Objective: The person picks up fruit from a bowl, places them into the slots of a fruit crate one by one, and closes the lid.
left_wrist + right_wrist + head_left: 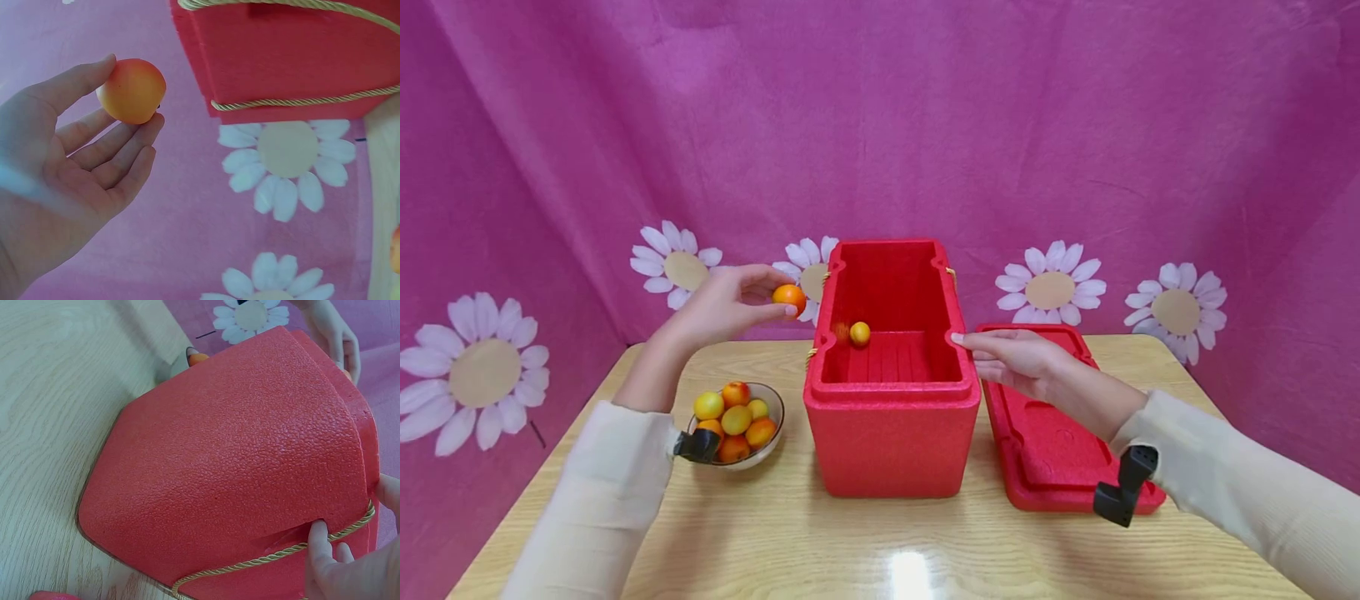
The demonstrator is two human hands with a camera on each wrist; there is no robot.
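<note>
My left hand (730, 307) pinches a small orange-red fruit (789, 298) between thumb and fingertips, in the air just left of the red foam box (891, 450). The left wrist view shows the fruit's yellow-orange side (131, 92) and the palm turned up. The box stands uncovered, with one yellow-orange fruit (860, 334) on its ribbed floor near the left wall. On the box's right side my right hand (1026, 360) holds the rim, thumb at the top edge. In the right wrist view its fingers (320, 547) lie against the outer wall beside a gold cord (262, 559).
A bowl (781, 410) with several yellow and orange-red fruits stands left of the box, partly behind my left wrist. The red lid (1060, 454) lies on the wooden table (790, 550) to the right, below my right forearm. A magenta flowered cloth (880, 125) hangs behind.
</note>
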